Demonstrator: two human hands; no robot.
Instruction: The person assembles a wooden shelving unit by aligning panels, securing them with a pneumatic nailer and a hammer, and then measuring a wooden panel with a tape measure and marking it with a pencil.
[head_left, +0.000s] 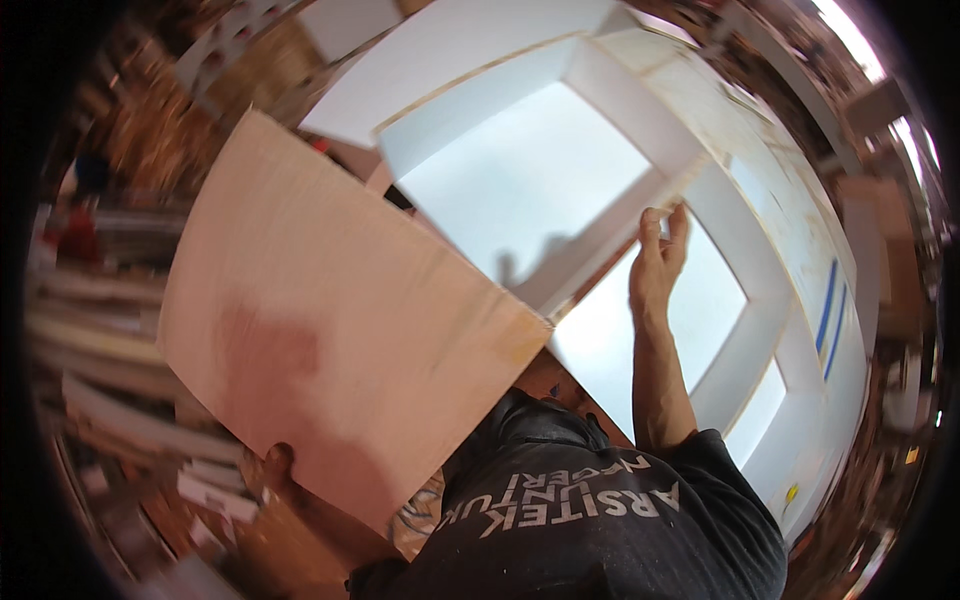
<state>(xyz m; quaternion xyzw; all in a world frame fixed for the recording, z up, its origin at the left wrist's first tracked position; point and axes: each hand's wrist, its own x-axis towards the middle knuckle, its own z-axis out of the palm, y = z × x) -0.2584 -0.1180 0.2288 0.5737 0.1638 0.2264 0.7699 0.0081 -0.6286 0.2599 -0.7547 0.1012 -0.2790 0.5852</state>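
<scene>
A wide, light-brown plywood panel (330, 290) is tilted up on my left, a darker shadow across its face. My left hand (281, 468) grips its lower edge, thumb on the face and the other fingers hidden behind. The panel's right corner is close to the front edge of a large white open cabinet carcass (525, 190). On the right, my right hand (658, 262) reaches into the carcass, with thumb and fingers closed about the edge of a divider (600, 262) between two compartments.
Blue strips (828, 305) mark the carcass's outer side at the right. Stacked boards and wood scraps (120, 345) lie blurred along the left. A white board with round holes (225, 45) is at the far left. Offcuts (215, 492) lie low on the left, near my left forearm.
</scene>
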